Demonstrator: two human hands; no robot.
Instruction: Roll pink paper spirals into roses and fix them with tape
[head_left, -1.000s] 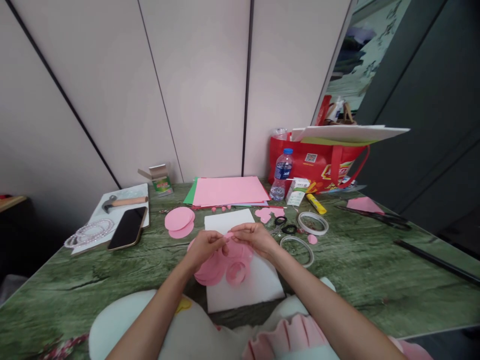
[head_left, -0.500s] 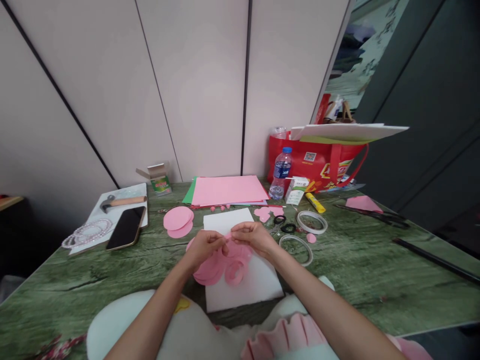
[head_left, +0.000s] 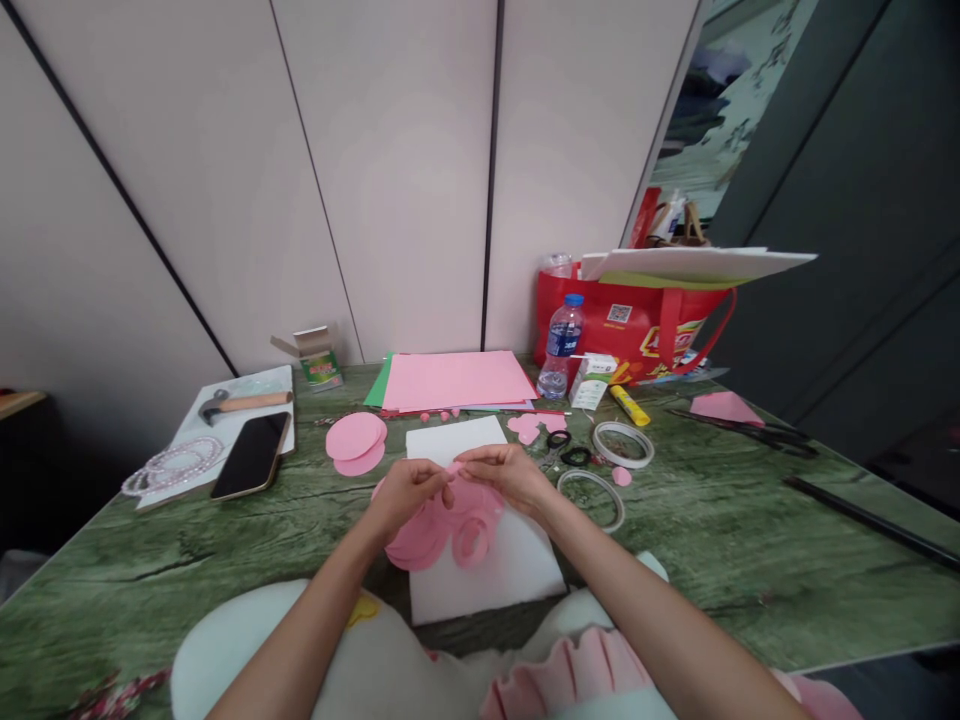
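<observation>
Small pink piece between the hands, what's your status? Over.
Left fingers, right fingers: both pinching small pink piece. Above white board. Nearest clutter: pink ring, pink circles.

My left hand (head_left: 409, 492) and right hand (head_left: 510, 478) meet over a white board (head_left: 487, 590), pinching a small pink paper (head_left: 454, 468) between them. Pink circles (head_left: 416, 542) and a pink ring (head_left: 484, 542) lie below. To my right are black-handled scissors (head_left: 565, 457) and two tape rolls (head_left: 630, 465); to my left, a phone (head_left: 251, 455) and a hammer (head_left: 259, 402); beyond, stacked coloured sheets (head_left: 457, 380).
</observation>
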